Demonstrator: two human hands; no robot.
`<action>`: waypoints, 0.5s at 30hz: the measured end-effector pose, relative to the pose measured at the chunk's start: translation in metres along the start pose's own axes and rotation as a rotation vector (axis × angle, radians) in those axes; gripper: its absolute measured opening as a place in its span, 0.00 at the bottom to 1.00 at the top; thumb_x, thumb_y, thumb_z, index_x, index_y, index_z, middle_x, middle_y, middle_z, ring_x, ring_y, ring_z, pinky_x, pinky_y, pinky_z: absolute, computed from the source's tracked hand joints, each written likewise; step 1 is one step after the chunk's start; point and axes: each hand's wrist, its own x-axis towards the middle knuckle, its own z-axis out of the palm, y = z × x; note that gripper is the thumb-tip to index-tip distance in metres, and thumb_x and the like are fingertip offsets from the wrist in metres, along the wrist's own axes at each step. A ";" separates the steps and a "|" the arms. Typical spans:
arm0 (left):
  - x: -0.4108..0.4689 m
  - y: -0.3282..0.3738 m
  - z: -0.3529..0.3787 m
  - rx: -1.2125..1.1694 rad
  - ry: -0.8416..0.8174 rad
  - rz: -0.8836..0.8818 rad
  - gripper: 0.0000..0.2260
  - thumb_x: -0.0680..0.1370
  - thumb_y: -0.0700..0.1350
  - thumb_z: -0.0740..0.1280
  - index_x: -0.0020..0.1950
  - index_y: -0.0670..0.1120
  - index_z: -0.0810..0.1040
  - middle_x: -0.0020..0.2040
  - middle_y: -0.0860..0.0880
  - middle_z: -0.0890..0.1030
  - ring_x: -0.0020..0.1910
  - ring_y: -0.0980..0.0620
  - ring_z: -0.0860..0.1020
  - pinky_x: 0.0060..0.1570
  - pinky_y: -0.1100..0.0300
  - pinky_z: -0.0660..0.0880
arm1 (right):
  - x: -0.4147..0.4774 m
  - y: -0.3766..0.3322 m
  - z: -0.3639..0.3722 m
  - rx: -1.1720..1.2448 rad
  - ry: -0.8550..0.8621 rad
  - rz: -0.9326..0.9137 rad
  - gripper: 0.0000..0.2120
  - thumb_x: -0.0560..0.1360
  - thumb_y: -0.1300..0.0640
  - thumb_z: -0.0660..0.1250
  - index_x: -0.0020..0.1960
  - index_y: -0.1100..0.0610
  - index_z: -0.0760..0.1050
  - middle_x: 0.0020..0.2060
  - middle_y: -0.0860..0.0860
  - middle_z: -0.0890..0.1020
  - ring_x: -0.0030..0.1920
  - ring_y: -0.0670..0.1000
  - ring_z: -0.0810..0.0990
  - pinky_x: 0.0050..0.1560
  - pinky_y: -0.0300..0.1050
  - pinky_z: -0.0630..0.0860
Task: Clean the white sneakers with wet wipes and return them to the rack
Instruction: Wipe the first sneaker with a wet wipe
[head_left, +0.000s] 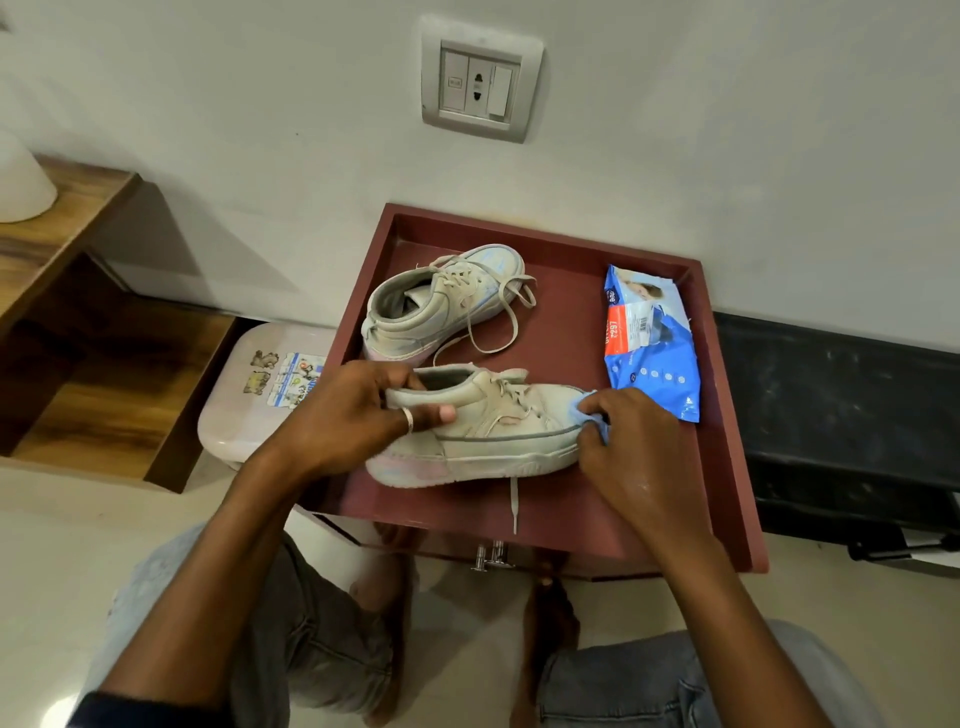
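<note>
Left hand (358, 415): grips heel of my grubby white lace-up sneaker (498, 436), front edge of maroon rimmed surface (597, 519).
Right hand (631, 447): I pinch a crumpled blue wet wipe (592, 410) against its toe.

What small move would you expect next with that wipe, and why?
Probably a rub of the wipe along the toe and sole edge of the near sneaker: the right hand pinches it against the toe, the left hand grips the heel steady, and the sole looks stained.
</note>
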 end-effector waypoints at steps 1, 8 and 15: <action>0.001 0.003 0.001 -0.087 0.040 -0.038 0.16 0.72 0.58 0.75 0.43 0.45 0.82 0.36 0.48 0.83 0.31 0.57 0.76 0.33 0.60 0.71 | 0.001 -0.001 -0.001 0.026 0.024 -0.003 0.09 0.74 0.63 0.68 0.53 0.57 0.81 0.49 0.52 0.83 0.50 0.50 0.80 0.49 0.43 0.76; 0.004 0.009 0.007 -0.361 0.045 -0.150 0.11 0.74 0.55 0.74 0.43 0.47 0.84 0.43 0.47 0.87 0.41 0.48 0.85 0.43 0.49 0.81 | 0.006 -0.011 0.010 0.026 0.097 -0.015 0.14 0.74 0.68 0.65 0.57 0.60 0.81 0.53 0.55 0.82 0.55 0.54 0.80 0.54 0.43 0.75; 0.004 0.014 0.009 -0.406 0.092 -0.172 0.13 0.75 0.54 0.74 0.44 0.43 0.83 0.43 0.43 0.86 0.44 0.39 0.85 0.50 0.39 0.81 | -0.028 -0.083 0.038 0.074 0.150 -0.207 0.15 0.71 0.70 0.66 0.56 0.62 0.82 0.52 0.56 0.81 0.53 0.55 0.78 0.56 0.41 0.72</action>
